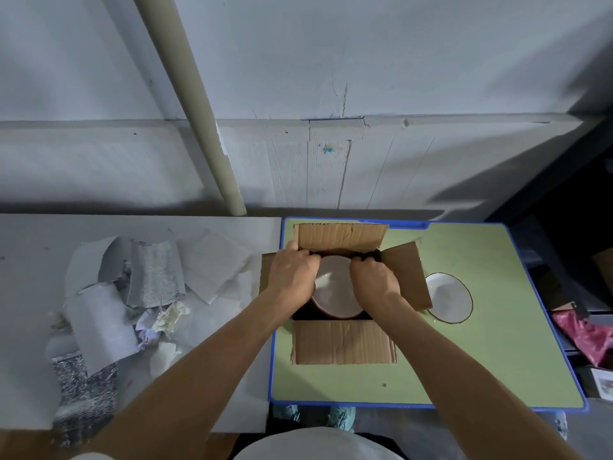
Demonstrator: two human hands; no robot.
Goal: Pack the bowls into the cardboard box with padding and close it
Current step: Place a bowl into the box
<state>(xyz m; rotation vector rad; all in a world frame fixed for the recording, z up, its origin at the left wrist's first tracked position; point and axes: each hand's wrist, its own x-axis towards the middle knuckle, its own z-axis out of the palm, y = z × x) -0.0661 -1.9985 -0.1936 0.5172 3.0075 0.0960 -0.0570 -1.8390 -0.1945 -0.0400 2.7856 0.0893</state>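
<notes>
Two bowls show: one boxed bowl and one table bowl. There is one cardboard box and one pipe.

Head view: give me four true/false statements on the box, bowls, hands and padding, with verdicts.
1. The cardboard box has its flaps open. True.
2. Both bowls are already in the box. False: the white bowl sits on the green table, right of the box.
3. The left hand and right hand hold the pink-sided bowl inside the box. True.
4. The padding pile lies right of the box. False: it lies to the left, on the grey table.
</notes>
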